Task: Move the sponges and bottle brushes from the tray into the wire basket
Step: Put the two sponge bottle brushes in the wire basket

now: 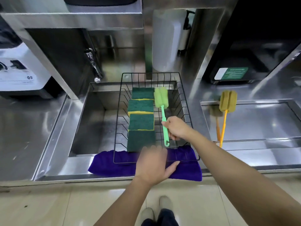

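Observation:
A black wire basket point(187, 115) sits over the sink, its front edge on a purple cloth point(187, 170). Several green-and-yellow sponges point(141, 122) lie in a row along its left side. My right hand point(176, 128) grips the handle of a green bottle brush point(160, 98), whose foam head lies inside the basket to the right of the sponges. My left hand point(152, 163), blurred, is at the basket's front rim, fingers spread over the cloth and the nearest sponge. An orange-handled bottle brush point(225, 111) lies on the steel tray point(260, 121) at the right.
The sink point(91, 121) is under the basket, with a tap point(93, 66) at the back left. A white appliance point(21, 74) stands far left, a white pump bottle point(164, 43) behind the basket, and a dark container point(234, 69) behind the tray.

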{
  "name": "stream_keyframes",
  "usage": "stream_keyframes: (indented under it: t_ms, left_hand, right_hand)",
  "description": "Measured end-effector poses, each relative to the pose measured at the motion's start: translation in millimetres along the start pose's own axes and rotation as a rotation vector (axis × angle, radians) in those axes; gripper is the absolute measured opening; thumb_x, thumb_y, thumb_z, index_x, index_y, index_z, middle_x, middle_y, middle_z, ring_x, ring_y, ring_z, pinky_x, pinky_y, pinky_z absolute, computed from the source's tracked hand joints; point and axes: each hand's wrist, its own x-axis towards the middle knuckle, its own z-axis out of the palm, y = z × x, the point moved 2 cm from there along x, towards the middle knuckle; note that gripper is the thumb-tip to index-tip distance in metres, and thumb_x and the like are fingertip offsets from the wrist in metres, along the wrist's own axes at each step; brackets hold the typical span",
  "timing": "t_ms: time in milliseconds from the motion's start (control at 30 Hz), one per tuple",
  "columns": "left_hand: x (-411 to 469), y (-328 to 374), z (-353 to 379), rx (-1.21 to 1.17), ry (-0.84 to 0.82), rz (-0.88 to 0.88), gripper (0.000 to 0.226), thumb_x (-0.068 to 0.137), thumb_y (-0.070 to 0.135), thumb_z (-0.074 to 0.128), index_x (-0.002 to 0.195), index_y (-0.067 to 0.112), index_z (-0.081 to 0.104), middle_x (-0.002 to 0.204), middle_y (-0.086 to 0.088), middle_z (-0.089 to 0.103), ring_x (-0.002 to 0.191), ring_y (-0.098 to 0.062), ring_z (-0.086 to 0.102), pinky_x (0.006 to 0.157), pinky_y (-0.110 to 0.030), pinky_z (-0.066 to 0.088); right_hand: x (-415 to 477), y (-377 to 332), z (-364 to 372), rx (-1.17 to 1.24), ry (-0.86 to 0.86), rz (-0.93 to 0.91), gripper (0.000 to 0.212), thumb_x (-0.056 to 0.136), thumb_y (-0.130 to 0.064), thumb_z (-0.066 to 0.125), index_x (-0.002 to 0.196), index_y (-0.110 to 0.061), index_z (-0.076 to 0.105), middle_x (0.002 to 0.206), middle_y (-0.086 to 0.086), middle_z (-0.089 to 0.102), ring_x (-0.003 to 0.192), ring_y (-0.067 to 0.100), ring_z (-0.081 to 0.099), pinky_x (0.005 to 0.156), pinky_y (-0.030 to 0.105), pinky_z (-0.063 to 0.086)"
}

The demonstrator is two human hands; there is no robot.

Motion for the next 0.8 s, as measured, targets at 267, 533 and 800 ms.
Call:
stream_keyframes:
  t_ms: [267,533,800]
  left_hand:
    - [-0.1,0.4,1.5,0.006,-0.009,-0.004,0.052,0.089,0.060,0.045,0.069,0.013,0.056,0.064,-0.002,0.051,0.060,-0.021,0.047,0.060,-0.034,0.036]
    - [-0.1,0.5,0.3,0.014,-0.019,-0.003,0.052,0.090,0.060,0.044,0.069,0.013,0.056,0.064,-0.002,0.050,0.059,-0.021,0.046,0.059,-0.033,0.035]
    - [0.9,-2.5,-0.7,0.002,-0.061,-0.003,0.053,0.091,0.059,0.043,0.070,0.012,0.057,0.065,-0.003,0.052,0.060,-0.023,0.049,0.057,-0.034,0.038]
  right_hand:
    - [17.5,11.1,26.7,-0.113,-0.091,0.095,0.034,0.100,-0.028,0.039,0.075,-0.006,0.046,0.059,0.009,0.055,0.041,0.018,0.045,0.040,0.024,0.036]
    - [20.8,12.8,28.3,-0.407,-0.024,0.085,0.032,0.095,-0.037,0.048,0.080,-0.009,0.050,0.080,0.006,0.051,0.081,0.025,0.050,0.069,0.032,0.038]
    - [-11.5,-0.2,-19.6,-0.161,0.362,-0.134,0.019,0.095,-0.026,0.048,0.092,-0.013,0.060,0.083,0.004,0.062,0.083,0.024,0.058,0.075,0.034,0.048]
